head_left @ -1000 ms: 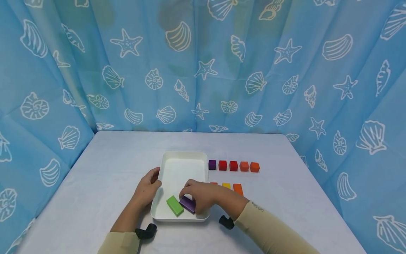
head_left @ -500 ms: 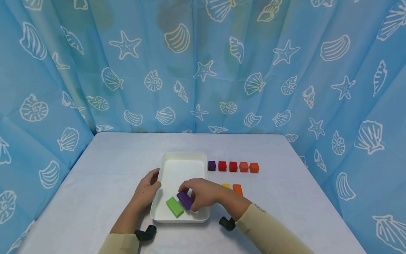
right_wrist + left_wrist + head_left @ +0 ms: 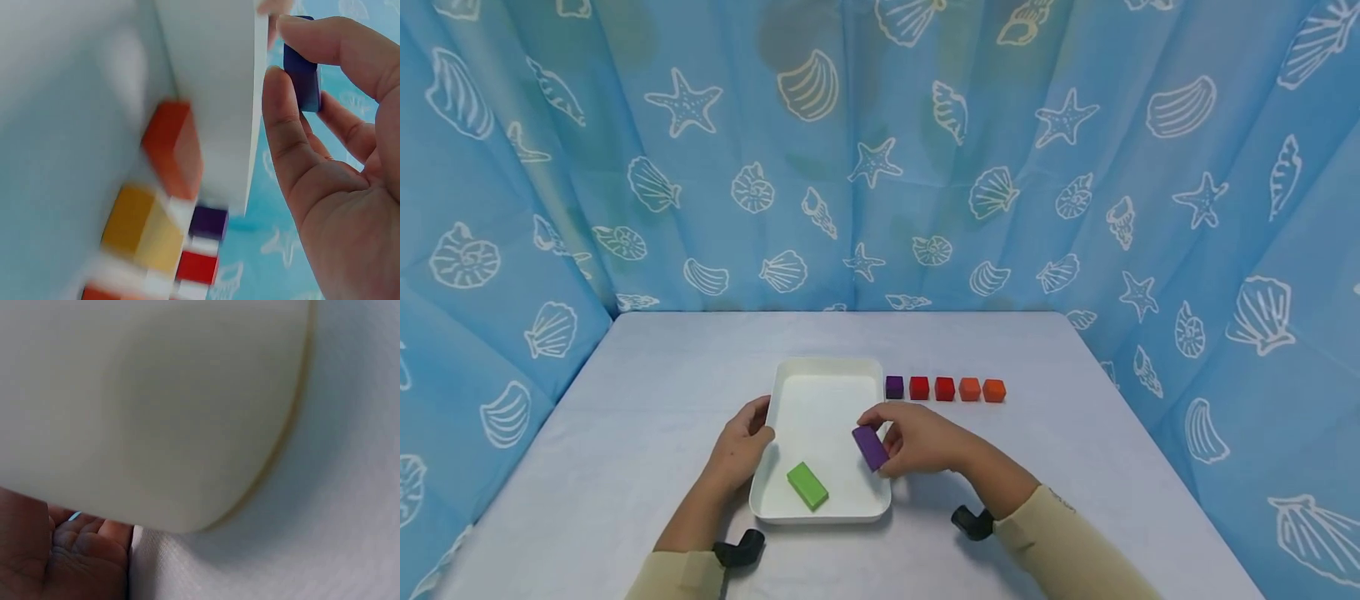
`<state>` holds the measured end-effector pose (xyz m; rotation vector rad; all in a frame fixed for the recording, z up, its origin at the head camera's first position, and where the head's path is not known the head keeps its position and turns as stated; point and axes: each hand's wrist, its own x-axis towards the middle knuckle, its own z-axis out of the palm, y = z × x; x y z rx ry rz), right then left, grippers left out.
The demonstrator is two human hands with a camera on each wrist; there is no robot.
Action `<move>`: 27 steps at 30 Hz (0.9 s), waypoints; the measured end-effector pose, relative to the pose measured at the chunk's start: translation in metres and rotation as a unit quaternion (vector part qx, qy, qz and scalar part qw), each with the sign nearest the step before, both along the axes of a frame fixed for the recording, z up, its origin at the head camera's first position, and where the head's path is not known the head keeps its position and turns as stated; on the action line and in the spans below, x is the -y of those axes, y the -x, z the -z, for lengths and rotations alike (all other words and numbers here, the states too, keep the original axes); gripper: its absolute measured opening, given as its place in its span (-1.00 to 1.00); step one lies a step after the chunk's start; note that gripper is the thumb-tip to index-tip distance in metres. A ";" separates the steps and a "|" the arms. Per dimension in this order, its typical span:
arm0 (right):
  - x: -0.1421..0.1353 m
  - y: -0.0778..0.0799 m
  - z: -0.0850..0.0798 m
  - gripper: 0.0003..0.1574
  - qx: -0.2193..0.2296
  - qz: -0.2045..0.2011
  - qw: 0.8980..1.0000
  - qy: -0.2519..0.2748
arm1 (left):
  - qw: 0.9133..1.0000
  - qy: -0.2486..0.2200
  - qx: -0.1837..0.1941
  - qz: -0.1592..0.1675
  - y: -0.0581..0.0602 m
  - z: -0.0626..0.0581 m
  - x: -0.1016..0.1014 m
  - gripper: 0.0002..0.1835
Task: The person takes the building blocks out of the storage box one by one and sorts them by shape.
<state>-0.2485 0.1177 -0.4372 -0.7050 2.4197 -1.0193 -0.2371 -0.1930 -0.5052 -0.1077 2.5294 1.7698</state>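
Note:
A white rectangular tray (image 3: 831, 400) sits on the table in the head view. My left hand (image 3: 737, 446) grips its left side, thumb at the rim and fingers against the outer wall. In the left wrist view the tray wall (image 3: 187, 425) covers most of the picture and part of that hand. My right hand (image 3: 925, 439) pinches a purple rectangular block (image 3: 870, 448) between thumb and fingers, raised over the tray's right side. One green rectangular block (image 3: 808, 486) lies in the tray's near left part, tilted off square.
Right of the tray's far end runs a row of cubes: purple (image 3: 894, 387), red (image 3: 919, 387), another red, then orange ones (image 3: 994, 390). A red-orange block (image 3: 175, 150) and a yellow block (image 3: 140, 228) stand beside the tray, mostly hidden by my right hand in the head view.
My right hand has lifted the purple block from beside the green one and carried it right and away from me, toward the tray's right rim. The left hand keeps its hold.

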 end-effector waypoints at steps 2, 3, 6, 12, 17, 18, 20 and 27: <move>-0.013 -0.001 0.000 -0.09 0.002 0.024 1.000 0.008 | 1.000 0.001 0.004 -0.002 -0.001 0.000 0.000 -0.32; -0.020 -0.001 0.000 -0.07 0.002 0.035 0.999 0.011 | 1.000 0.002 0.006 -0.002 -0.001 0.000 0.000 -0.32; -0.042 -0.003 0.000 -0.05 -0.011 0.064 0.998 0.009 | 1.000 0.003 0.009 -0.002 -0.002 0.000 -0.001 -0.32; -0.080 -0.005 0.006 -0.09 -0.028 0.118 0.992 -0.016 | 1.000 0.003 0.006 0.003 0.000 0.000 0.001 -0.31; -0.109 -0.006 0.011 -0.07 -0.038 0.138 0.989 -0.047 | 1.000 -0.001 0.005 0.004 0.002 0.000 0.001 -0.31; -0.114 -0.007 0.012 -0.06 -0.039 0.141 0.988 -0.052 | 1.000 -0.003 0.005 0.004 0.002 0.000 0.001 -0.31; -0.123 -0.009 0.012 -0.06 -0.041 0.145 0.987 -0.061 | 1.000 -0.006 0.004 0.005 0.001 0.000 0.000 -0.31; -0.140 -0.010 0.020 -0.10 -0.040 0.156 0.983 -0.086 | 1.000 -0.004 0.003 0.008 -0.001 0.000 0.000 -0.31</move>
